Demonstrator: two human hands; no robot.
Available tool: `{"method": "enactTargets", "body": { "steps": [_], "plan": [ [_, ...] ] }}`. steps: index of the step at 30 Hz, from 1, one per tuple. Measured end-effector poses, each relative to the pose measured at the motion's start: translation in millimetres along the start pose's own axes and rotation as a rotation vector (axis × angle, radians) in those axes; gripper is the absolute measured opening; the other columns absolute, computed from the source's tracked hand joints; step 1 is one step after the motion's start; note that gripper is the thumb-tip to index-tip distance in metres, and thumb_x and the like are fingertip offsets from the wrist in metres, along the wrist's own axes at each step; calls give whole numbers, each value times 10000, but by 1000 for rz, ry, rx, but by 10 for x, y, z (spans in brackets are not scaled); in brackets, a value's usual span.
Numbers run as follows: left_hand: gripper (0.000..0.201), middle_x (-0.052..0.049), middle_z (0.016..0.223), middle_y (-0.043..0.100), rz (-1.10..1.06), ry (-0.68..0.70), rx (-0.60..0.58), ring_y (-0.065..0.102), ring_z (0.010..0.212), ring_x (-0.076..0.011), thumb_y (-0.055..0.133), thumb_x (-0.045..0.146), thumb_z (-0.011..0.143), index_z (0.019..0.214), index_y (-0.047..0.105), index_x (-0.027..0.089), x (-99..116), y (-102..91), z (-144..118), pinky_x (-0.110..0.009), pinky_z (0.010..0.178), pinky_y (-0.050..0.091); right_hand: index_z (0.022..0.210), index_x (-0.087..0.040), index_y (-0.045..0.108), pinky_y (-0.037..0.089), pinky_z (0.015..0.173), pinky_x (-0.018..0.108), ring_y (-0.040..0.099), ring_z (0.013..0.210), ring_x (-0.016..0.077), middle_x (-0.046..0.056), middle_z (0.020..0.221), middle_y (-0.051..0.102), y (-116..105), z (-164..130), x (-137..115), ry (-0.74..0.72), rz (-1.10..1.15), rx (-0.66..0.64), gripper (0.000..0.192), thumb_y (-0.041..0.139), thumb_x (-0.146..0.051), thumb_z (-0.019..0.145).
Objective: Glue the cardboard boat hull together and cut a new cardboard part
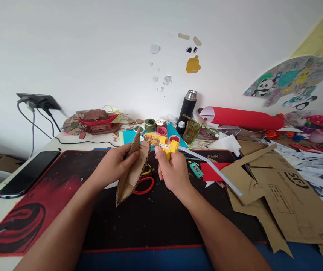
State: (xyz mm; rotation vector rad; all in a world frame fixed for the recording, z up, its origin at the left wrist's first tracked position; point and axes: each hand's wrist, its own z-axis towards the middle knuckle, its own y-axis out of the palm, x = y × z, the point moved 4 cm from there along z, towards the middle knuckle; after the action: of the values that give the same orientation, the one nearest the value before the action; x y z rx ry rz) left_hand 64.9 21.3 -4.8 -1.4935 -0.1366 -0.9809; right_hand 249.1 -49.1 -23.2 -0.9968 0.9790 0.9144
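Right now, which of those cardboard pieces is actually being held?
The folded cardboard piece in the left hand, raised beside the yellow glue gun. The other cardboard sheets lie flat, untouched, on the right.

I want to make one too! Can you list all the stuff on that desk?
cardboard piece: one, brown, in left hand
glue gun: one, yellow, in right hand, clear stick out its back
scissors: one, red, behind the cardboard piece
desk mat: one, black and red
phone: one, black, far left
cardboard scraps: several, brown, right
paper roll: one, red, back right
flask: one, black, by wall
left hand: one
right hand: one
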Motion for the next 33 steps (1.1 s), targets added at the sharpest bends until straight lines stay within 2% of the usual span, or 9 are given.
{"method": "enactTargets", "body": {
  "steps": [33],
  "plan": [
    [437,-38,942,804,-14,-16,3,691,837,-272,492,582,984,1043,725,217,8,-2,-9,-330,717,495,716,-242,585,384,437,270,535,442,162,-27,448,509,0,-14,1,-3,1,20,575,495,-723,1019]
  ]
}}
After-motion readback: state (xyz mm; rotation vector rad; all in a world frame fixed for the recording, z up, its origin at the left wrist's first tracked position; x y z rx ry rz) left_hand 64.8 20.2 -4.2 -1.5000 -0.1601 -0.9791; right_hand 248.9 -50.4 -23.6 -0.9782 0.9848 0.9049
